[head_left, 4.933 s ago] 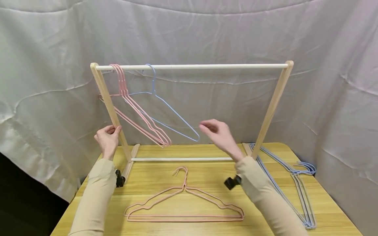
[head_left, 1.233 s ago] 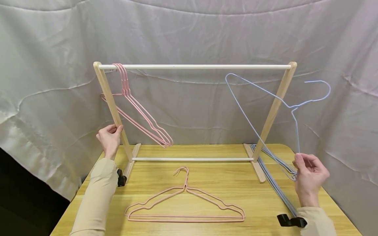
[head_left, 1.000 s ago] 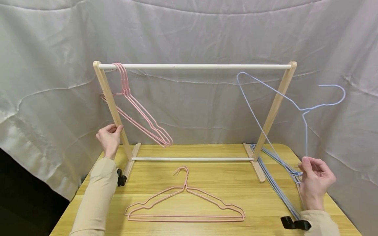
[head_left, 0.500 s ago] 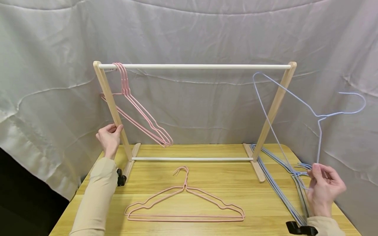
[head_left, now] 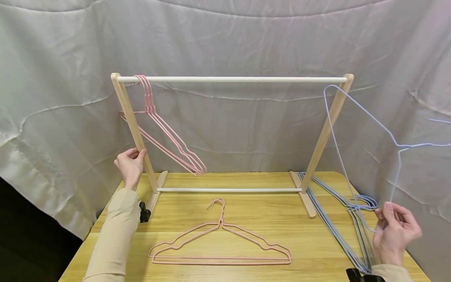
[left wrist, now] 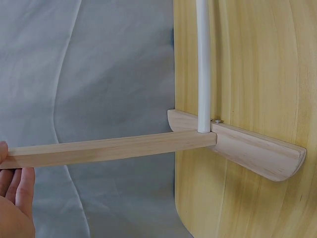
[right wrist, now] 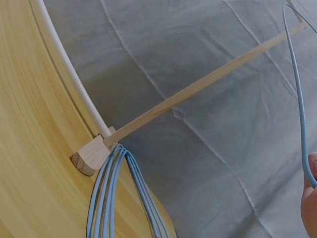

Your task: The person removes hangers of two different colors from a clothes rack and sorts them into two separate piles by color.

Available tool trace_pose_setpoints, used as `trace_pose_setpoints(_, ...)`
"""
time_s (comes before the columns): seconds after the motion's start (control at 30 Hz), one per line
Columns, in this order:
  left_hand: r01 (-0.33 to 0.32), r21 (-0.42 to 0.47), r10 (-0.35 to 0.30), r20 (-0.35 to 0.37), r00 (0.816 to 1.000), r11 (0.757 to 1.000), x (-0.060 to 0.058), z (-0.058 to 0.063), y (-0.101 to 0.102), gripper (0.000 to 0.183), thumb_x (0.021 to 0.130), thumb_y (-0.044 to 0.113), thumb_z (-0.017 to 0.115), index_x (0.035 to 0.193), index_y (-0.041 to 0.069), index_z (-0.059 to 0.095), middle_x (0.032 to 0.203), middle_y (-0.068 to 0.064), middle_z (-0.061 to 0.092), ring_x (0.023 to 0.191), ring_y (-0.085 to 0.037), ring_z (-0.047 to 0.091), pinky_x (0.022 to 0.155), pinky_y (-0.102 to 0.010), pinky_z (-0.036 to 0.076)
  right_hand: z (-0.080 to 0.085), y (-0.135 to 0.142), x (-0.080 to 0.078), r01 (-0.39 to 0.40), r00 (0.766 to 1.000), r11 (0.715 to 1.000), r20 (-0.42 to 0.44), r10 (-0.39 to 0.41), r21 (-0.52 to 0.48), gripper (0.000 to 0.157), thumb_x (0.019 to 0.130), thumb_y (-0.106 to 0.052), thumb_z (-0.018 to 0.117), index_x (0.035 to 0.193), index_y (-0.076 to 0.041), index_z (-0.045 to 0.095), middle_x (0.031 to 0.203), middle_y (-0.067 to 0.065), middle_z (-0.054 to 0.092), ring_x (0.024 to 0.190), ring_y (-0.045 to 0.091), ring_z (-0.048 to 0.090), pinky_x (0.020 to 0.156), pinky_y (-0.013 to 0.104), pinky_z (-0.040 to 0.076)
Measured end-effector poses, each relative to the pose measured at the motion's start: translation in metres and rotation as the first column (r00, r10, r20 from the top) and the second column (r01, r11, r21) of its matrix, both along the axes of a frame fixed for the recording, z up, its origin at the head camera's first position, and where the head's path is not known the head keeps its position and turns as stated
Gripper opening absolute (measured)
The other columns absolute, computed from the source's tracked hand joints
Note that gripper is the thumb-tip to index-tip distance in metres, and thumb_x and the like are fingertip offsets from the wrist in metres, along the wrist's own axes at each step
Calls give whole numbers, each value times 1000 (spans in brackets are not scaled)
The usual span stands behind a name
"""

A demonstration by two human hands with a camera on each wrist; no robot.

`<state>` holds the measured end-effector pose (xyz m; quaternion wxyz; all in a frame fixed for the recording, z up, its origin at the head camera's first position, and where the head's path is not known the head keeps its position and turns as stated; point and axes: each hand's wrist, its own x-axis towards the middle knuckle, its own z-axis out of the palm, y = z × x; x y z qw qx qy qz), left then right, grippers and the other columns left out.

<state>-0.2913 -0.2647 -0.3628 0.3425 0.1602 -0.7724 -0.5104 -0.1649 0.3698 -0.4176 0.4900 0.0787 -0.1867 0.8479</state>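
Observation:
My left hand [head_left: 129, 166] pinches the left wooden post [head_left: 127, 113] of a small clothes rack between thumb and fingers; the left wrist view shows the fingers on the post's edge [left wrist: 109, 149]. At the far right, my right hand [head_left: 396, 231] holds a blue wire hanger [head_left: 419, 145] by a lower end. The hanger is tilted on its side, its hook partly outside the head view. Several pink hangers [head_left: 149, 98] hang from the left end of the white top rail [head_left: 232, 79]. In the right wrist view only part of the held hanger [right wrist: 300, 99] shows.
Beneath the held hanger, several blue hangers [head_left: 332, 228] lie stacked on the table, by the rack's right foot [head_left: 308, 203]. Pink hangers [head_left: 220, 224] lie in front of the lower rail [head_left: 229, 190]. A grey curtain [head_left: 229, 43] hangs behind.
The blue hanger that hung on the rail is now off it in my right hand, which has carried it right and somewhat lower. My left hand stays on the post.

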Motion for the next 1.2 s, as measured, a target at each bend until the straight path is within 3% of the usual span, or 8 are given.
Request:
trace_pose_setpoints(0.2,0,4,0,3,1000,1000,0,0,-1,30,91,21,74,110,-3,75,113,-26,72,130,-27,54,92,-23,42,-4,7,2,-14,1000,999,10,15,-49,7,79,34,56,79,28,59,61,28,63,40,28,55,43,33,52)
trace_pose_setpoints(0.33,10,10,-10,1,1000,1000,0,-2,-2,31,91,20,74,110,-5,74,113,-28,70,135,-30,45,110,-40,32,-6,10,5,-26,999,996,17,28,-86,7,79,34,55,81,29,58,62,29,63,39,29,54,42,34,52)
trace_pose_setpoints(0.43,14,9,-14,0,1000,1000,-1,-2,-2,33,91,21,74,111,-6,74,113,-29,70,134,-32,42,112,-46,27,-7,11,6,-13,999,996,28,15,-92,7,79,34,55,81,29,58,63,29,63,39,28,53,42,34,52)
trace_pose_setpoints(0.83,14,9,-14,-3,1000,1000,0,-1,-1,33,92,22,73,112,-5,74,114,-28,70,135,-29,46,111,-43,34,-14,16,9,26,998,993,63,-18,-118,6,79,33,57,82,28,58,62,26,61,42,25,47,41,32,49)
trace_pose_setpoints(0.97,11,10,-10,-8,1000,1000,0,-1,-1,32,91,19,74,111,-5,74,114,-29,70,135,-29,48,109,-43,38,-18,20,12,34,994,988,112,-17,-153,7,78,33,59,80,26,59,63,25,61,42,24,47,41,30,48)
trace_pose_setpoints(1.03,14,11,-14,-10,1000,1000,0,-1,-1,32,91,19,74,111,-5,74,113,-29,71,136,-30,46,111,-43,35,-21,22,14,37,989,984,147,-11,-174,8,77,33,59,80,25,60,63,25,62,42,24,48,40,30,47)
trace_pose_setpoints(1.1,10,7,-10,-7,1000,1000,0,-1,-1,32,91,20,74,111,-5,74,113,-28,71,134,-30,48,108,-39,37,-26,26,16,34,983,979,185,4,-199,10,76,34,60,80,25,61,64,24,63,41,24,49,40,30,47)
trace_pose_setpoints(1.2,4,1,-4,-3,1000,1000,0,-1,-1,31,91,21,74,111,-3,75,112,-26,72,131,-28,53,95,-24,41,-34,31,19,23,967,973,253,37,-231,12,75,33,62,80,23,63,64,23,65,41,24,49,40,30,46)
